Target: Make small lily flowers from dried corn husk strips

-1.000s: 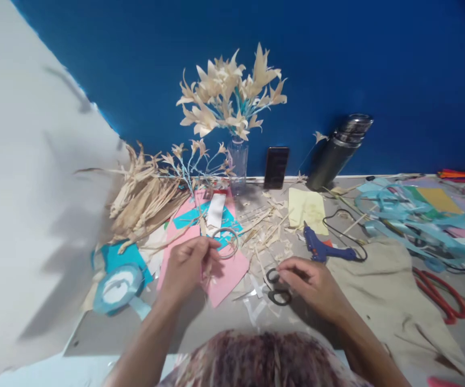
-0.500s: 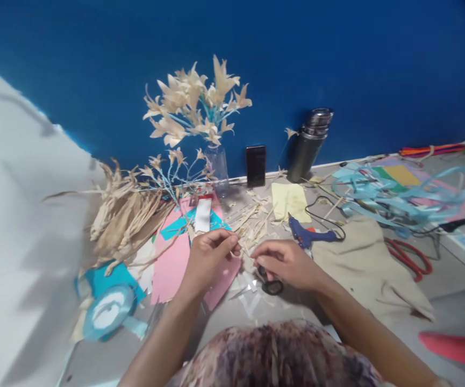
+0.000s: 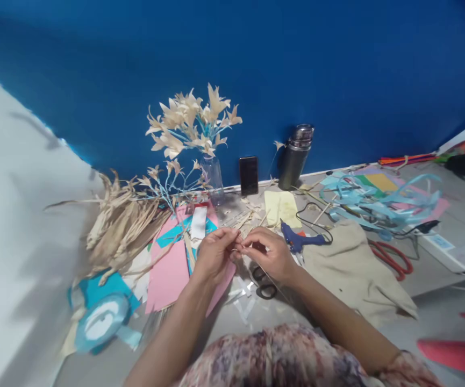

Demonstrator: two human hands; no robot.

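My left hand is closed in a pinch above the pink paper; what lies between its fingertips is too small to make out. Close against it, my right hand pinches too, fingertips meeting those of the left, and its hold is also unclear. A thin strand seems to run below the right hand. Black-handled scissors lie beneath the right hand. The blue glue gun rests just right of that hand, beside a beige cloth.
Pale flowers stand in a clear bottle. A phone and a dark flask lean by the wall. Dried husks and a blue ribbon roll lie left; blue ribbons and red-handled scissors lie right.
My right hand has moved left, so the fingertips of both hands now meet. The black scissor handles show more fully. The view has shifted slightly.
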